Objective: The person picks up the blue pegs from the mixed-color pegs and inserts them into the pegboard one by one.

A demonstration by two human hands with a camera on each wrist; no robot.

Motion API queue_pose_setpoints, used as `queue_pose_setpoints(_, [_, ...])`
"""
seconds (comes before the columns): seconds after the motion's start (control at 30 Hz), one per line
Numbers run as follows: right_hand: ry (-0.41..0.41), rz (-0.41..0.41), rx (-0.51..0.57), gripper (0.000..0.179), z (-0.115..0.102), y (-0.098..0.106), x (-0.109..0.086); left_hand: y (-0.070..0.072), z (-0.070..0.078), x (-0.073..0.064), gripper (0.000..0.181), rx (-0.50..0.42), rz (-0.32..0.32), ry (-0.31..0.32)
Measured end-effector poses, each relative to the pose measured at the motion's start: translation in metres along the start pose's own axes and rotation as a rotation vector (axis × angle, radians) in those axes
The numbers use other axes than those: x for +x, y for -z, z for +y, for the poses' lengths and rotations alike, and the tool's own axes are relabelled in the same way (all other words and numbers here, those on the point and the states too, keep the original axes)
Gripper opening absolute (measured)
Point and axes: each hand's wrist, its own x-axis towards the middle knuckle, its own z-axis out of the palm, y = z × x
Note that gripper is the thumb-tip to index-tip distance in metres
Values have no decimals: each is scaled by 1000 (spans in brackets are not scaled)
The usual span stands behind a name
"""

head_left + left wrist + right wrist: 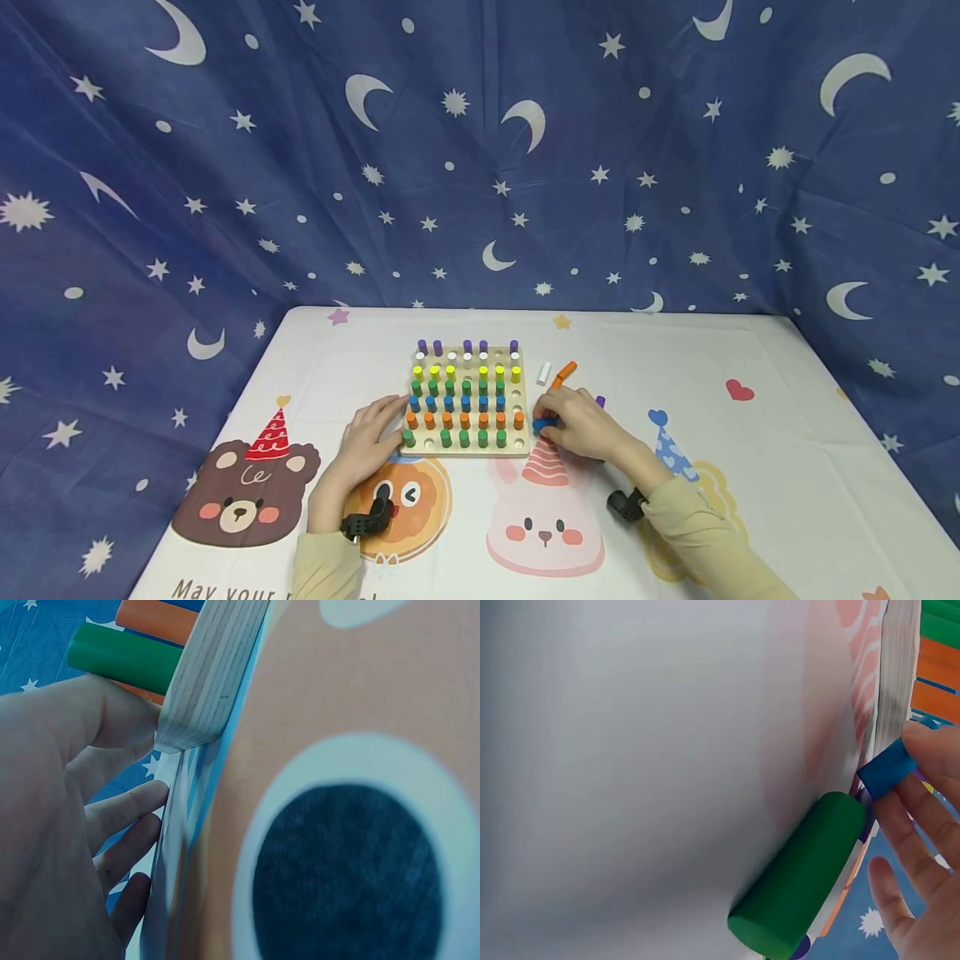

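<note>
A wooden pegboard [465, 453] holds rows of purple, white, yellow, green, blue and orange pegs, with a few holes bare. My left hand [367, 440] rests against the board's left side, its thumb at the near corner beside a green peg [124, 656]. The other left fingers extend loosely along that side. Just right of the board, my right hand [581, 421] pinches a blue peg [887, 768] between thumb and fingers. Under that hand a loose green peg [799, 877] lies on the cloth, mostly hidden in the head view.
Beyond my right hand lie a loose white peg [543, 373] and orange pegs [567, 370]. A purple peg [600, 402] shows behind the knuckles. The white tablecloth [810, 467] has cartoon animals printed on it. A blue star-patterned curtain [480, 208] hangs behind the table.
</note>
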Motion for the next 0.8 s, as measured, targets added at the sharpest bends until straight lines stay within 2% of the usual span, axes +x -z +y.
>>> queue_pose_setpoints(0.8, [-84,1,295,15,-4,9,12,-1,-2,1,53,4,9,-6])
